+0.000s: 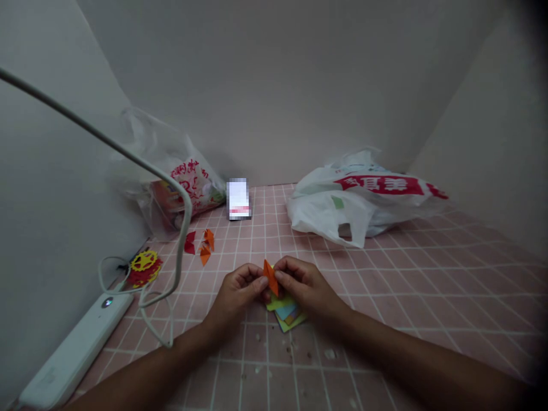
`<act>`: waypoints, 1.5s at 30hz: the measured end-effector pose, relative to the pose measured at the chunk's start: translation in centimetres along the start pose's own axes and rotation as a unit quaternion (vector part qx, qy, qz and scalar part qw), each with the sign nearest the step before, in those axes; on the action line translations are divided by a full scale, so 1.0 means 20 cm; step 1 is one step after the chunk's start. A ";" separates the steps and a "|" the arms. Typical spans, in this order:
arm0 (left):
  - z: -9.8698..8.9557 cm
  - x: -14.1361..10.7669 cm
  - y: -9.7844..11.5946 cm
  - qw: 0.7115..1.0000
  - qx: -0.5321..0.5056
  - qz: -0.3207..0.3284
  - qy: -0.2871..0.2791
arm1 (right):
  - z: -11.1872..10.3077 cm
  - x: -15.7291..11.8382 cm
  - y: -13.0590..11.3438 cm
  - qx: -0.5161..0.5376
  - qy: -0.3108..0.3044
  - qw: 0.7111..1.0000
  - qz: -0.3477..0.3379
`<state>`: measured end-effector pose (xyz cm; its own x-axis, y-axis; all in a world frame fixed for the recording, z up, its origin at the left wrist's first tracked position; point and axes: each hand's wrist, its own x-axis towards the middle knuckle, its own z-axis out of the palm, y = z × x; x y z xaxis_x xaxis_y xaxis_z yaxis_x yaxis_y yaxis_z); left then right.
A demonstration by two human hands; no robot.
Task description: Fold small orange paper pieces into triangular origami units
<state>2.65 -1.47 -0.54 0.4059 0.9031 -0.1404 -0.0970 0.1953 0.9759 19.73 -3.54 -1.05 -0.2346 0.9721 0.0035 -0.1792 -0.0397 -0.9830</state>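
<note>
A small folded piece of orange paper is held upright between my two hands, near the middle of the view. My left hand pinches its left side with thumb and fingers. On the right side, the thumb and fingers of my right hand close on the same paper. Beneath it on the pink tiled surface lies a loose stack of coloured paper sheets, yellow, blue and orange, partly covered by my hands. Two folded orange pieces and a red folded piece lie farther back on the left.
Yellow and red cutouts and a white power strip are at the left, with a pale cable looping in front. Plastic bags stand back left and back right. A lit phone is near the back wall.
</note>
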 end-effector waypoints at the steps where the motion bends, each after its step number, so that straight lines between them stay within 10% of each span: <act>1: 0.00 0.00 0.00 1.000 0.001 0.000 0.000 | 0.00 0.00 0.00 0.001 -0.002 1.000 0.001; 45: 0.01 -0.01 0.00 0.998 -0.048 0.039 0.009 | 0.06 -0.01 0.01 0.018 -0.003 0.999 -0.027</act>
<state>2.79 -1.84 -0.38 0.3773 0.9235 -0.0688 -0.2150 0.1596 0.9635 18.65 -4.00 -1.02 -0.2303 0.9715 0.0568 -0.2258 0.0034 -0.9742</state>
